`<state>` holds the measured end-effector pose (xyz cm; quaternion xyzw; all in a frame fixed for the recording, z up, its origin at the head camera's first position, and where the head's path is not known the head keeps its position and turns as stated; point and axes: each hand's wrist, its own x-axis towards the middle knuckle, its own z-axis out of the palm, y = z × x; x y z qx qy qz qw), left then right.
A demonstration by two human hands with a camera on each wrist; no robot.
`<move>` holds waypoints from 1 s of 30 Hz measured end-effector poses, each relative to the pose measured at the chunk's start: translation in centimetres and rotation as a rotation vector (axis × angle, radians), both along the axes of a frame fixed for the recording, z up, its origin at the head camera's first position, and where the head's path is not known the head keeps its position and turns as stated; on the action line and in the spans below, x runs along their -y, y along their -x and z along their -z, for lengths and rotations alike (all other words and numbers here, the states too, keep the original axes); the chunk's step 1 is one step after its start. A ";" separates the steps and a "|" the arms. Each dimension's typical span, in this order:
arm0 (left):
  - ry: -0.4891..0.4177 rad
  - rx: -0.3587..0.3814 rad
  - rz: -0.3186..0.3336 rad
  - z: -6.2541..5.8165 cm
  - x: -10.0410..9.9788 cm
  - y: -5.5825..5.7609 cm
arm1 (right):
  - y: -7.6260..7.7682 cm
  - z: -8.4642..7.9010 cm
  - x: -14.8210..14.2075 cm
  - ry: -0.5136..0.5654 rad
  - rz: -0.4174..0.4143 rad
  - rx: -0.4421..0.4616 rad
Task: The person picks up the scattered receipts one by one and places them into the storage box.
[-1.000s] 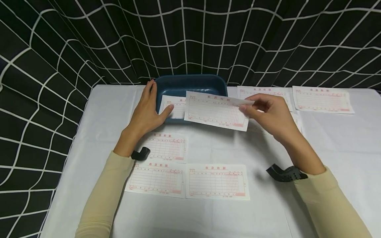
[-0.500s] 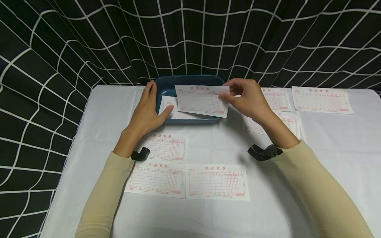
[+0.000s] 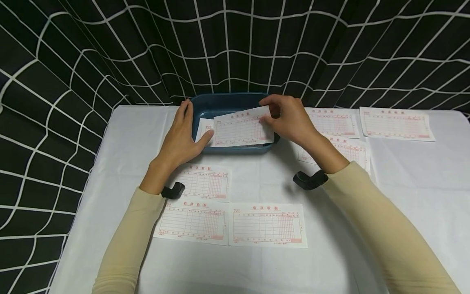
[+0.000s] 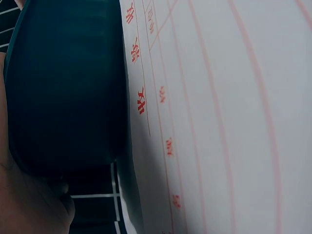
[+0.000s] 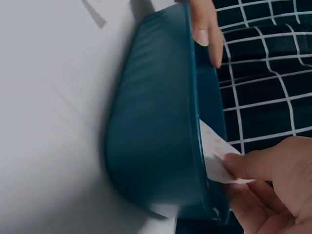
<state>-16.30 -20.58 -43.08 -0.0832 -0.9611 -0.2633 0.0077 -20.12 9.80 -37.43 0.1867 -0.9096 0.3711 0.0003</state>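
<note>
A dark blue plastic bin (image 3: 238,150) stands at the back of the table. My left hand (image 3: 180,136) rests on its left end, fingers extended along the rim and thumb over the front corner. Between thumb and fingers, my right hand (image 3: 291,118) pinches the right end of a printed receipt slip (image 3: 240,128), which slants over the bin's opening. In the right wrist view this slip (image 5: 214,156) dips inside the rim. Another receipt slip (image 3: 204,125) lies in the bin, mostly covered by the held one. The left wrist view shows the bin's side (image 4: 63,87) beside a receipt (image 4: 219,122).
On the white-covered table (image 3: 264,265), three receipts, including one front-centre slip (image 3: 268,225), lie near the left forearm. Three more, including a far-right slip (image 3: 398,124), lie at the back right, partly under the right arm. A black curtain with white grid (image 3: 242,49) hangs behind.
My right hand has moved left with the receipt, bringing it from the bin's front right to over the bin and tilting and lowering it. The left hand has stayed still on the rim.
</note>
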 end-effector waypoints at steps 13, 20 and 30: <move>-0.002 0.000 0.006 0.0 -0.3 0.1 | -1.2 0.0 -1.4 0.052 0.052 -0.098; -0.004 -0.003 0.010 0.0 -0.3 0.2 | -3.3 -0.3 -3.1 0.045 0.061 -0.126; -0.016 -0.013 0.008 0.0 0.0 0.1 | -7.4 -0.1 -4.7 0.047 0.022 -0.127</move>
